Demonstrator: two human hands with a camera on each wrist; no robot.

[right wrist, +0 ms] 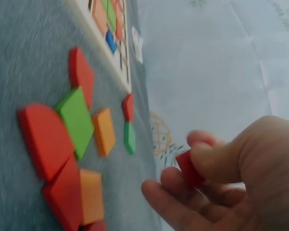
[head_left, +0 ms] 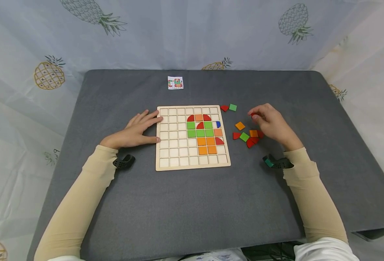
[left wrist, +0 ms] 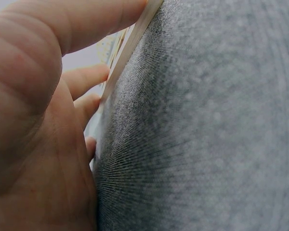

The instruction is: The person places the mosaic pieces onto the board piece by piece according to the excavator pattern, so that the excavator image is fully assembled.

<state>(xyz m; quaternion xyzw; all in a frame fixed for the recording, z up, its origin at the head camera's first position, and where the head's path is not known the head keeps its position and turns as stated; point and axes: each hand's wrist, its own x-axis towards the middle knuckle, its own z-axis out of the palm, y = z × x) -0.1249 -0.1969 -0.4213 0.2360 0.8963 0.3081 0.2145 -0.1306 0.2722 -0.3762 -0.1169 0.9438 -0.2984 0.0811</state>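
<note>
Your right hand (head_left: 273, 125) pinches a small red tile (right wrist: 188, 168), shape mostly hidden; loose red, green, orange tiles (head_left: 244, 136) just beside it. Pale wooden grid board (head_left: 173, 145) to its left, your spread left hand (head_left: 128, 134) touching the edge. Looks mid-placement; next move likely calls for orienting before set-down.

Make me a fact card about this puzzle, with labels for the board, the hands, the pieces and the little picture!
Board: light wooden grid board
On it: red, orange and green pieces, plus one blue piece near the right edge
Left hand: the left hand touches the board's left edge
Right hand: the right hand pinches a small red piece, its shape partly hidden
Loose pieces: red, green and orange, right of the board
Picture: small printed card, beyond the board
Table: covered in gray cloth
</note>
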